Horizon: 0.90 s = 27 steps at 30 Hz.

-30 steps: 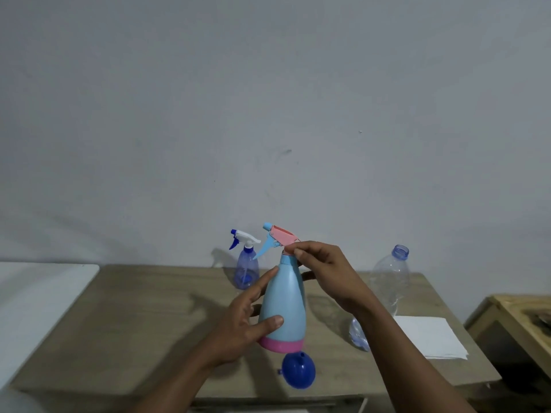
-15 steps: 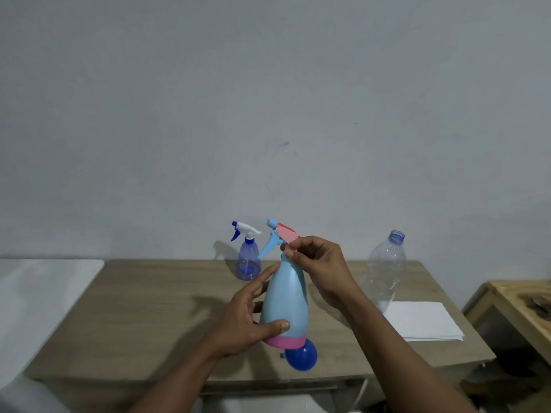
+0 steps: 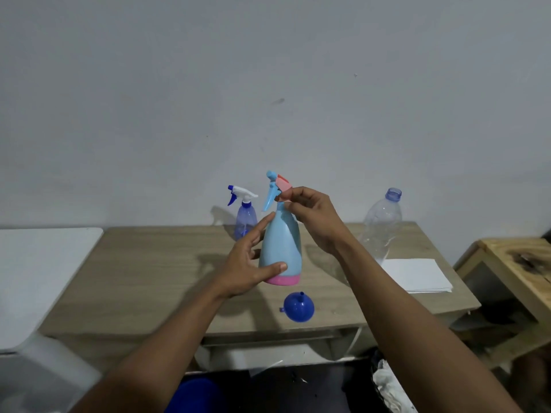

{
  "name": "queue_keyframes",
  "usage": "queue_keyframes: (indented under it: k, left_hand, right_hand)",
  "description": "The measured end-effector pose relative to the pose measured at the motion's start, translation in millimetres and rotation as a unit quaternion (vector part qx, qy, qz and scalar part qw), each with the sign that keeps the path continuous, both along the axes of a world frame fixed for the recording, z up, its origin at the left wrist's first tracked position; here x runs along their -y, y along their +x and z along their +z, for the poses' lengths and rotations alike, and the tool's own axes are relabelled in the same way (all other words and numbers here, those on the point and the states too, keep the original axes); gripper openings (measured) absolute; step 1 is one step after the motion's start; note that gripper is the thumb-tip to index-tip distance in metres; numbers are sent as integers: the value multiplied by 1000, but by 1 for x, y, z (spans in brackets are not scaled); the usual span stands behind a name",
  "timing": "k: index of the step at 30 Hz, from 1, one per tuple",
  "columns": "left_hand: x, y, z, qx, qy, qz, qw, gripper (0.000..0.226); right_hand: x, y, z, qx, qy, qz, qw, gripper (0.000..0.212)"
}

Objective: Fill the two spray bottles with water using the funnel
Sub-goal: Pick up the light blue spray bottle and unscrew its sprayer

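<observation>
Two hands hold the light-blue spray bottle (image 3: 280, 242) upright above the wooden table (image 3: 155, 263): left hand (image 3: 247, 260) wraps the smooth conical opaque body w/ pink base, right hand (image 3: 313, 219) fingers pinch the pink trigger head. Far left stands a translucent blue spray bottle (image 3: 245, 219); near, a dark-blue funnel (image 3: 299, 308) lies spout-up; far right, a clear uncapped plastic bottle (image 3: 383, 222).

Left hand (image 3: 249, 263) gripping light-blue spray bottle (image 3: 280, 245) (upright), right hand (image 3: 313, 219) pinching its pink nozzle head (image 3: 282, 186)
</observation>
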<state>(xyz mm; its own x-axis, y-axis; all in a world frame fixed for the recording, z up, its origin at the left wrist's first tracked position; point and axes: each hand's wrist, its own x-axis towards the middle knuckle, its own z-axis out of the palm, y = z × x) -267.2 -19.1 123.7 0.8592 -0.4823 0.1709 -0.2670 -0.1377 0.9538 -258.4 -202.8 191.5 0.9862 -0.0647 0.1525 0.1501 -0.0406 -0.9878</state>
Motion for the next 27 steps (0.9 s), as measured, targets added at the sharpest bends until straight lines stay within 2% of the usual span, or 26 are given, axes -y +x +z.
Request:
queue_keyframes:
  k: [3,9,14,18,24,27]
  left_hand:
    - [2,2,-1,0,3,3,1000,95]
    - [1,5,-2,9,5,10,1000,95]
    - [-2,6,-2,9,12,10,1000,97]
    - [-6,7,-3,13,11,14,1000,96]
    - [-7,9,-1,22,16,14,1000,94]
    - [-8,11,-2,19,14,17,1000,95]
  right_hand:
    - [-3,3,-3,12,9,-14,1000,8]
    - [-1,8,-2,-8,15,-14,1000,21]
    - [-7,8,-4,9,12,-11,1000,11]
    - [-7,9,-2,-2,0,-19,1000,16]
    - [-11,11,-3,16,10,-29,999,10]
    - [-9,13,0,1,0,-32,999,18]
